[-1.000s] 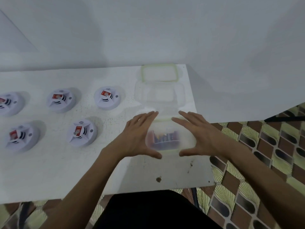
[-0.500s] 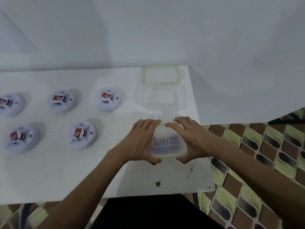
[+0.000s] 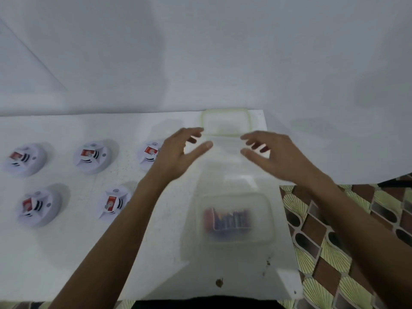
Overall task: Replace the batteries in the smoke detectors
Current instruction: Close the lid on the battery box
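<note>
Clear plastic container (image 3: 271, 219) holds batteries (image 3: 229, 219); left hand (image 3: 176, 155) and right hand (image 3: 277, 157) hover beyond, fingers released.

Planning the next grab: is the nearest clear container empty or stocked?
Stocked: red and blue batteries show through the clear container; blur hides their number.

The left hand (image 3: 178, 152) and right hand (image 3: 274, 155) hover empty, fingers spread, beyond a clear plastic tub (image 3: 234, 195) of batteries (image 3: 229, 219) on the white table (image 3: 66, 253). Five round white smoke detectors (image 3: 91, 157) lie to the left.
</note>
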The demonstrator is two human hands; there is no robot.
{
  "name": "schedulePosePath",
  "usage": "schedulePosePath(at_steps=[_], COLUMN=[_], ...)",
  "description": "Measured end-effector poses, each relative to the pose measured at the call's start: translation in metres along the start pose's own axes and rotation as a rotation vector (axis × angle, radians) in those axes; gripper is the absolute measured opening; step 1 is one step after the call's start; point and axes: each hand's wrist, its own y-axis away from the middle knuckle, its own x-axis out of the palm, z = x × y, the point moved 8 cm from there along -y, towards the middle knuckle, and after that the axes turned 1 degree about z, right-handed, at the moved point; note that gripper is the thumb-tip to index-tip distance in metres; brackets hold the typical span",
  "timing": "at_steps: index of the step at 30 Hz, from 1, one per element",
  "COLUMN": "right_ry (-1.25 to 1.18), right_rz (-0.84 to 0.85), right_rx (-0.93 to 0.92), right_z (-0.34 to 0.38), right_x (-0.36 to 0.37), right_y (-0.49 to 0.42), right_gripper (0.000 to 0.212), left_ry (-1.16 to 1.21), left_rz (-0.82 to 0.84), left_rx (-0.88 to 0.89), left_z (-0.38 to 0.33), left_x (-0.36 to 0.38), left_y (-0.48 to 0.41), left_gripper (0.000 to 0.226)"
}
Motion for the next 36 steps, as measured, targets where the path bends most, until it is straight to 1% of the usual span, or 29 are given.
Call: schedulePosePath(at_steps=[2, 3, 5, 7, 9, 13, 15, 17, 20, 22, 25, 31, 33, 36], right_ry=[-0.074, -0.091, -0.043, 0.049, 0.098, 0.148, 0.158, 0.140, -0.034, -0.172, -0.248, -0.171, -0.150, -0.066], right_rz=[-0.058, -0.049, 0.041, 0.155, 0.206, 0.209, 0.192, 0.176, 0.116, 0.064, -0.008, -0.114, -0.126, -0.094], right_rx=[0.114, 0.189, 0.333, 0.435, 0.495, 0.531, 0.545, 0.555, 0.556, 0.556, 0.540, 0.414, 0.376, 0.354], right_z=[-0.027, -0.041, -0.068, -0.089, -0.101, -0.107, -0.107, -0.106, -0.101, -0.096, -0.084, -0.045, -0.032, -0.021], right_x=[-0.002, 0.001, 0.013, 0.028, 0.037, 0.044, 0.045, 0.045, 0.044, 0.040, 0.027, -0.009, -0.015, -0.008], right_y=[-0.034, -0.049, -0.075, -0.092, -0.103, -0.115, -0.115, -0.114, -0.114, -0.113, -0.108, -0.080, -0.062, -0.029], right_gripper=[0.038, 0.040, 0.050, 0.059, 0.062, 0.061, 0.059, 0.056, 0.053, 0.052, 0.053, 0.051, 0.050, 0.051], left_ry=[-0.001, -0.016, -0.078, -0.148, -0.196, -0.205, -0.210, -0.185, -0.083, -0.004, 0.007, -0.050, -0.080, -0.119], left_rz=[-0.018, -0.012, 0.045, 0.154, 0.238, 0.244, 0.265, 0.276, 0.280, 0.263, 0.201, 0.052, 0.036, 0.047], left_rx=[-0.110, -0.175, -0.296, -0.403, -0.478, -0.547, -0.553, -0.548, -0.531, -0.524, -0.473, -0.310, -0.277, -0.228], left_z=[0.021, 0.034, 0.054, 0.069, 0.077, 0.077, 0.078, 0.077, 0.069, 0.065, 0.056, 0.016, 0.004, -0.004], left_x=[0.001, 0.005, 0.015, 0.029, 0.039, 0.048, 0.051, 0.053, 0.055, 0.056, 0.048, 0.010, 0.002, 0.002], left_y=[-0.034, -0.051, -0.077, -0.093, -0.103, -0.114, -0.116, -0.117, -0.117, -0.115, -0.112, -0.098, -0.082, -0.049], left_gripper=[0.054, 0.058, 0.073, 0.082, 0.084, 0.090, 0.096, 0.092, 0.077, 0.075, 0.074, 0.063, 0.063, 0.059])
